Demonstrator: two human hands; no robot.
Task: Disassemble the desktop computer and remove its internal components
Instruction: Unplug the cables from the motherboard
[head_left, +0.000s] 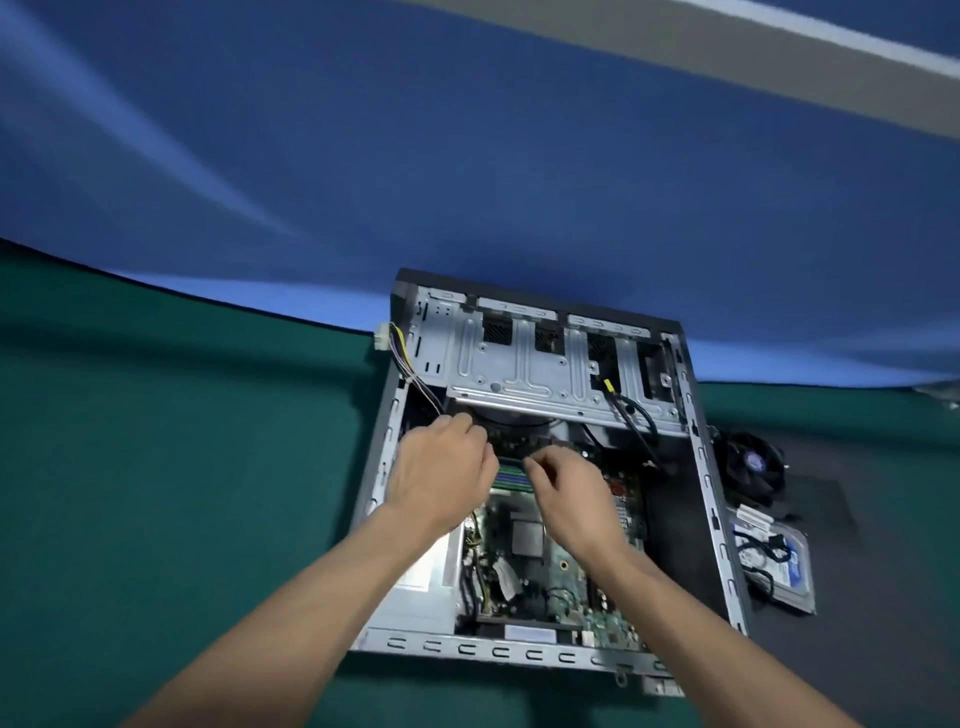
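Observation:
An open desktop computer case (701, 467) lies flat on a green table. Inside it sit a green motherboard (566, 577) and a silver drive cage (519, 364). Green memory modules (511, 475) lie between my two hands, near the top of the board. My left hand (441, 478) has its fingers curled at the left end of the modules. At their right end, my right hand (566, 493) pinches with curled fingers. My fingertips hide the exact contact.
A black fan (753, 465) and a hard drive (779, 566) with black cables lie on a dark mat right of the case. A white connector (382, 335) on coloured wires hangs over the case's left wall. A blue backdrop stands behind.

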